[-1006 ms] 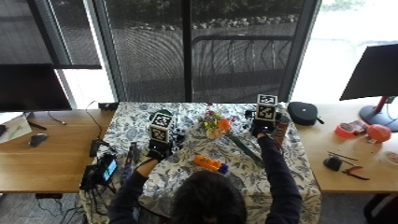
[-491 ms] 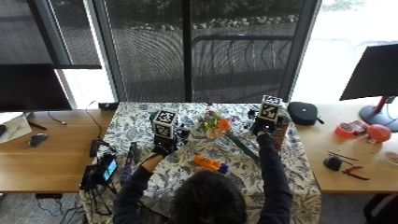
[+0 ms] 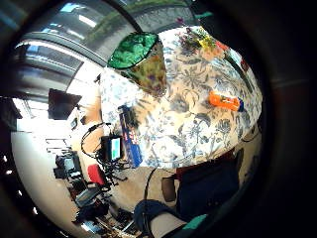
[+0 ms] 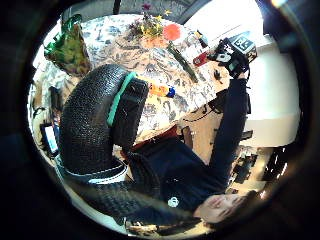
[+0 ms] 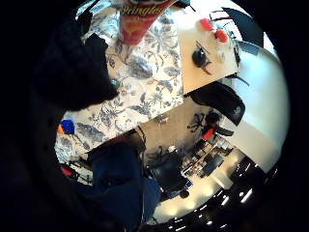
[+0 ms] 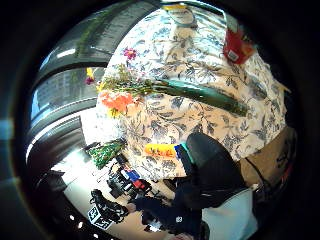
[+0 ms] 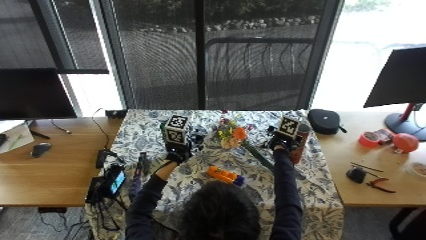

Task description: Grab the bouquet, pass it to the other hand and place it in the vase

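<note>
1. Outside view: I sit at the table (image 7: 313, 175), which is covered in a blue-and-white floral cloth, with both arms stretched forward. My left hand (image 7: 176, 152) is raised over the cloth's left half, my right hand (image 7: 281, 144) over its right half just beside a red Pringles can (image 7: 299, 145). The bouquet (image 7: 238, 140) lies flat on the cloth between them, orange and yellow blooms towards the window, green stems (image 7: 258, 156) pointing back to my right arm. An orange bottle (image 7: 224, 175) lies nearer to me. I cannot tell here how my fingers stand.
2. Left little-finger palm view: only here does the green vase (image 3: 141, 62) show, standing upright on the cloth, well apart from the bouquet (image 3: 205, 39).
3. Left thumb palm view: my left fingers (image 4: 100, 120) are curled, with nothing in them.
4. Right little-finger palm view: the Pringles can (image 5: 137, 19) stands close by; dark fingers (image 5: 72, 67) show, holding nothing.
5. Right thumb palm view: the bouquet (image 6: 150, 92) lies untouched beneath my palm, its stems (image 6: 205, 95) running towards the can (image 6: 237, 45).
</note>
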